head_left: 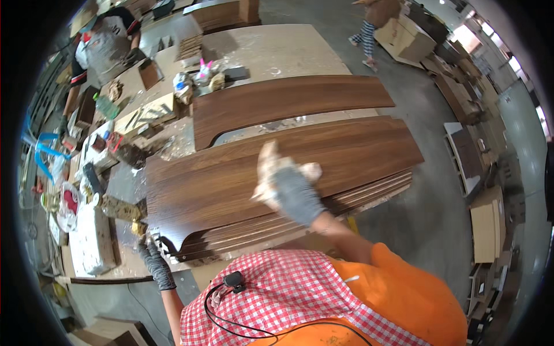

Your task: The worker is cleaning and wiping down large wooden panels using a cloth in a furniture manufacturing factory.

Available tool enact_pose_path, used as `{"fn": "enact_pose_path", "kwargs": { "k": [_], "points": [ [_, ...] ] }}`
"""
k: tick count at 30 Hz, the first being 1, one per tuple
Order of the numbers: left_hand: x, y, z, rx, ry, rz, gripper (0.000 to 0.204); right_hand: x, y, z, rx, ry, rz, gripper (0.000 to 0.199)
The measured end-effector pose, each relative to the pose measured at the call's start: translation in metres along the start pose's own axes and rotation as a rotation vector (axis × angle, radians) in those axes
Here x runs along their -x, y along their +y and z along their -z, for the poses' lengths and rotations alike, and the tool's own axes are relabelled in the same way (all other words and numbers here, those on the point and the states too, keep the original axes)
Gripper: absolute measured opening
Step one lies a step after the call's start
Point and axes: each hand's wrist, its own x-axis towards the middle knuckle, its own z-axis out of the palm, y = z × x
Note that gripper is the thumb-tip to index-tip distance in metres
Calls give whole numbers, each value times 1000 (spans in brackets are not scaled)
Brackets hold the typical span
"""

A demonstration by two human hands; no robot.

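Note:
A dark brown wood-grain board (231, 179) tops a stack of similar boards in front of me. My right hand (297, 193), in a grey glove, presses a crumpled off-white rag (266, 173) against its upper face; motion blurs the rag and the fingers. At the board's near left corner, beside its curved cutout, is my left hand (154, 262), also gloved in grey. Its fingers stretch toward the corner, close to a stained bottle (118, 207) lying with its yellowish end (138, 228) toward them. Whether those fingertips touch the board is hard to see.
A second brown board (294, 101) lies beyond the stack. Bottles, a white container (92, 239) and a tray of small tools (147, 115) crowd the left side. Across the table a co-worker (107, 49) stands; another person (375, 29) is at the far right. Cartons (487, 225) line the right.

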Motion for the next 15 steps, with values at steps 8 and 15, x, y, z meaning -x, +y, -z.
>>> {"fn": "enact_pose_path", "kwargs": {
  "k": [8, 15],
  "points": [
    [-26, 51, -37, -185, -7, -85, 40, 156, 292, 91, 687, 251, -826, 47],
    [-21, 76, -65, -524, 15, 8, 48, 175, 410, 148, 307, 199, -1332, 47]
  ]
}}
